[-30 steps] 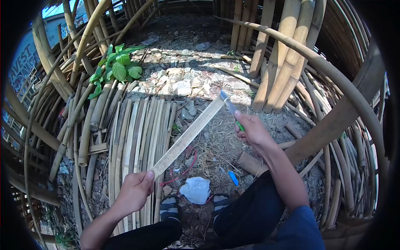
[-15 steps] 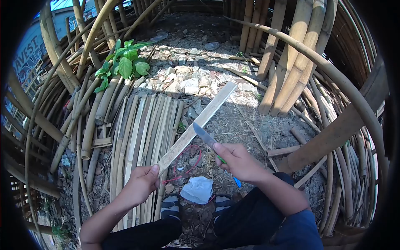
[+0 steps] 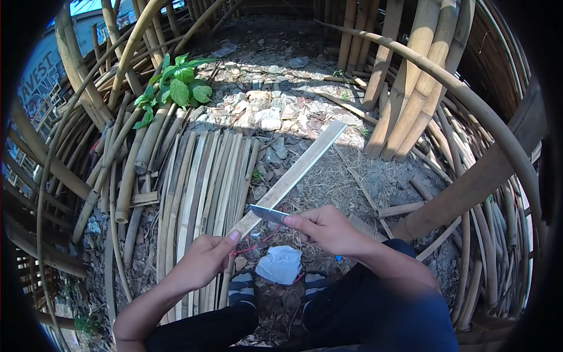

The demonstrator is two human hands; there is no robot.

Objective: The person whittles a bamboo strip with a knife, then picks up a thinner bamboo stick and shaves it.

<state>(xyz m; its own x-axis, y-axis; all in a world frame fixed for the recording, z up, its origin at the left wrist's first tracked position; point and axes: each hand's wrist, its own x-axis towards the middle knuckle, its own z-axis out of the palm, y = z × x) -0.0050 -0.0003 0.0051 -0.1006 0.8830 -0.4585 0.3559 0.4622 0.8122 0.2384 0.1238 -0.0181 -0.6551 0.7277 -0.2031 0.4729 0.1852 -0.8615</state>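
Note:
My left hand (image 3: 206, 261) is closed on the near end of a long flat bamboo strip (image 3: 299, 170), thumb on top, with the far end pointing away to the upper right. In my right hand (image 3: 328, 230) is a knife (image 3: 270, 215), gripped with the thumb near the base of the blade. The blade lies across the strip, a little beyond my left thumb. My fingers hide most of the knife's handle. To the left, a row of split bamboo strips (image 3: 202, 176) lies side by side on the ground.
A white plastic bag (image 3: 280, 264) and a pinkish-red string (image 3: 258, 245) lie between my feet and the strips. Thick bamboo poles (image 3: 404, 117) lean at the right, and a slanting pole (image 3: 469, 179) stands nearer. A leafy plant (image 3: 179, 85) grows at the upper left.
My right hand has drawn the knife back toward me and left, from mid-strip to near my left thumb. The strip and my left hand have shifted slightly right.

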